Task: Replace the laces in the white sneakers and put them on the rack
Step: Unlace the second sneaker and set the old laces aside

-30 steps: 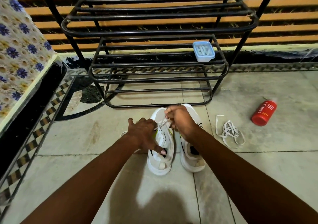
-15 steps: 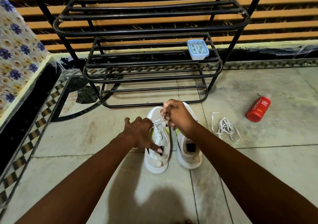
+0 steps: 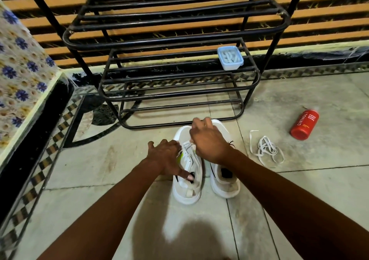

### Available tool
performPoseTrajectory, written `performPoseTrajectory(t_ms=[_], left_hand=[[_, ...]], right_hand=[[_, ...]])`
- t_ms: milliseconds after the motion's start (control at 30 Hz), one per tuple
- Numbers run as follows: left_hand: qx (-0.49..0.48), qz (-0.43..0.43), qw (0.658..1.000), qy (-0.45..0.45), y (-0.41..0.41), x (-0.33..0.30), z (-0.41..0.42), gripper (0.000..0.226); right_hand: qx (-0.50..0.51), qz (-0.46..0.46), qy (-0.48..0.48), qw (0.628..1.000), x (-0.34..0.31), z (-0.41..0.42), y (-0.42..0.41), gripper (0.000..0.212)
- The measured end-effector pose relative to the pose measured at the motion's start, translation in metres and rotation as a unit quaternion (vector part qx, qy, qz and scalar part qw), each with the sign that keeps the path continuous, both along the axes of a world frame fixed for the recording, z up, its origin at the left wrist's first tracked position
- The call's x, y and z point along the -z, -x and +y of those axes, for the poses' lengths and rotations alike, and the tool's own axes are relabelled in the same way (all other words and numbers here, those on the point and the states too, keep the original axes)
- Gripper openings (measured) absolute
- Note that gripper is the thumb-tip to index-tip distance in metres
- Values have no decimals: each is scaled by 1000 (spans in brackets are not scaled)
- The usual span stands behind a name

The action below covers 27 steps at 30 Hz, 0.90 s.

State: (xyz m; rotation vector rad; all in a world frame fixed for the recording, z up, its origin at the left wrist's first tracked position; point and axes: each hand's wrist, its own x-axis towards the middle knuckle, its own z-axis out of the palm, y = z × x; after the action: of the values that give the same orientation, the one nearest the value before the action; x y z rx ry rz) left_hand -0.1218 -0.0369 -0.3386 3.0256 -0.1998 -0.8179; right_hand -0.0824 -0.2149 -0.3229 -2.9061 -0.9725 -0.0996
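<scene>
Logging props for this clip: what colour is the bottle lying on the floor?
The bottle is red with white lettering, seen in the head view.

I am at home, on the floor by the wall. I see a black metal shoe rack [image 3: 173, 32], pale floor tiles [image 3: 319, 190] with a checked border, a flowery cloth [image 3: 22, 74] on my left, and a red body wash bottle [image 3: 304, 124].

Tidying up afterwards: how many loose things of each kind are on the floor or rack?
White sneakers: 2
Loose white lace: 1
Red bottle: 1
Pale blue tub: 1
Total: 5
</scene>
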Motion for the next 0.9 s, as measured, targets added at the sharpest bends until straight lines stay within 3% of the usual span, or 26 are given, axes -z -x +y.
performPoseTrajectory(t_ms=[67, 100, 167, 233, 267, 300, 367, 433, 500, 567, 667, 800, 900], left_hand=[[0, -1, 1000, 2, -1, -1, 0, 123], [0, -2, 1000, 4, -1, -1, -1, 119], [0, -3, 1000, 7, -1, -1, -1, 116], [1, -5, 1000, 8, -1, 0, -1, 117], [1, -5, 1000, 8, 0, 0, 0, 120], [1, -3, 1000, 7, 0, 0, 0, 123], [-1, -1, 1000, 8, 0, 0, 0, 128], [-3, -1, 1000, 12, 0, -1, -1, 129], [-1, -3, 1000, 15, 0, -1, -1, 128], [0, -5, 1000, 16, 0, -1, -1, 127], [4, -6, 1000, 16, 0, 0, 0, 123], [14, -8, 1000, 8, -2, 0, 0, 121], [17, -10, 1000, 10, -2, -1, 0, 112]], right_hand=[[43, -3, -117, 992, -6, 1, -2, 16], [67, 38, -210, 975, -11, 3, -4, 15], [96, 156, -419, 889, -22, 6, -8, 19], [114, 237, -550, 792, -30, 5, -11, 18], [111, 241, -552, 790, -32, 3, -10, 19], [91, 221, -509, 827, -30, -1, -11, 17], [12, 155, -281, 947, -21, -13, -12, 7], [-31, 122, -59, 990, -9, -21, -9, 20], [-52, 83, 61, 993, -2, -19, -4, 40], [-79, 47, 128, 987, -6, -14, 0, 47], [-106, 12, 179, 978, -15, -9, -2, 39], [-92, -72, 173, 978, -30, -5, -15, 29], [-109, -27, 204, 972, -39, -10, -23, 23]])
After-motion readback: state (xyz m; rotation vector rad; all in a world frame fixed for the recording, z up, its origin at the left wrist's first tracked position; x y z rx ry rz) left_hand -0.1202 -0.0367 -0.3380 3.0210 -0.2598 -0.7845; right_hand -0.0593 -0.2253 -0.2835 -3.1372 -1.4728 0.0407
